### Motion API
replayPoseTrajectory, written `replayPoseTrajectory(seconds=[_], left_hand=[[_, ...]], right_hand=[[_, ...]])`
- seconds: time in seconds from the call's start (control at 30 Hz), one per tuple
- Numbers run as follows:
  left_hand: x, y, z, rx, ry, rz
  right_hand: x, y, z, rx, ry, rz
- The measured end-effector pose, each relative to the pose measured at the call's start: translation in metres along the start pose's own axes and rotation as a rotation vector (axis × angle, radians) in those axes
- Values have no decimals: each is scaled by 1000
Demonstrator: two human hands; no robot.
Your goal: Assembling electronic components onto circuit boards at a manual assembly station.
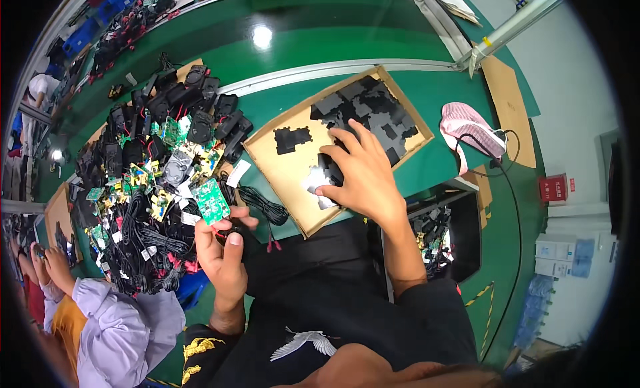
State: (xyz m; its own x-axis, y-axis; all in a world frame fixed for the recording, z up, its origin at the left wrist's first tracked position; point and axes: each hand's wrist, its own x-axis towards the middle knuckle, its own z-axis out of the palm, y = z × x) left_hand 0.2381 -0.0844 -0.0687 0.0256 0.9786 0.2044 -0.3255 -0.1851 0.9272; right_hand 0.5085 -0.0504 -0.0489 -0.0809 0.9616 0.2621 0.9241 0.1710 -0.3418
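My left hand [223, 251] holds a green circuit board [211, 201] with black cables hanging from it, just in front of my body. My right hand [360, 171] reaches into a shallow cardboard tray [267, 145] and its fingers rest on flat black foam pieces [373, 111] piled at the tray's far end. One separate black foam piece [292, 139] lies on the tray's bare floor to the left of that hand. A whitish scrap lies under my right palm.
A big heap of black housings, cables and green circuit boards [153, 168] covers the green table on the left. Another person in a lilac sleeve [113, 328] sits at lower left. A pink cloth [470, 125] lies right of the tray. A box of parts [433, 238] stands at my right.
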Motion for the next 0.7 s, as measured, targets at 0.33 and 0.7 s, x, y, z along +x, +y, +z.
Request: replayPoseTrajectory(seconds=[0.33, 0.7], left_hand=[[-14, -10, -7, -75, -145, -159], [-16, -15, -13, -153, -204, -278]], right_hand=[[12, 18, 3, 194, 88, 4], [11, 10, -12, 104, -93, -42]])
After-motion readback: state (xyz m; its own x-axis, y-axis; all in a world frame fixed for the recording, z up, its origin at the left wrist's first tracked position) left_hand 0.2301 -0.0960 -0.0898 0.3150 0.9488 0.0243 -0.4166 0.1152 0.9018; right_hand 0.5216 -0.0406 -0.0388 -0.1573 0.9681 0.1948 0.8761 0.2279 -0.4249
